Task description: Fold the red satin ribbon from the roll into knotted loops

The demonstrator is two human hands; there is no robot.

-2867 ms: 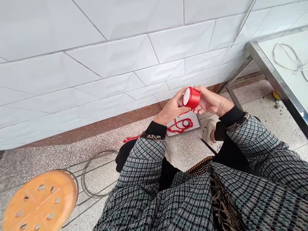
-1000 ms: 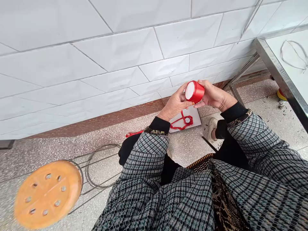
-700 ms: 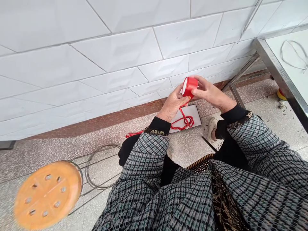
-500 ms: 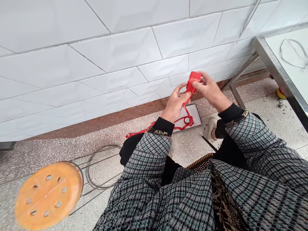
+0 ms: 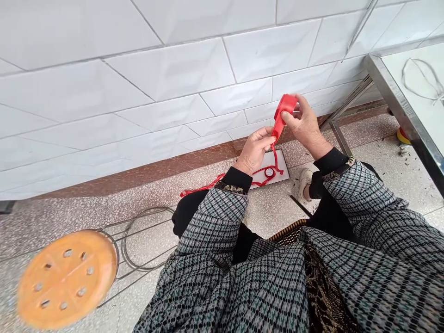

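Observation:
A roll of red tape (image 5: 287, 104) is raised in front of the tiled wall. My right hand (image 5: 307, 128) grips the roll, thumb on its near face and fingers behind. Lower down, my left hand (image 5: 253, 152) pinches the flat strip that runs from the roll. Below these fingertips dangles a thin twisted red cord (image 5: 276, 161). It hangs over a white rectangular panel (image 5: 282, 159) on the floor, where more red strip lies around a small round white-centred piece (image 5: 269, 172). Another red length (image 5: 203, 189) stretches left toward my knee.
An orange round stool (image 5: 65, 282) with metal legs lies on its side at left, near a wire hoop (image 5: 125, 245). A metal-framed table (image 5: 398, 99) with a wire loop (image 5: 421, 76) stands at right. A dark strip (image 5: 301, 206) lies near my shoe (image 5: 305, 182).
My right hand and the roll have moved up and slightly right, away from my left hand. More strip shows between the hands, and the hanging cord has shifted right.

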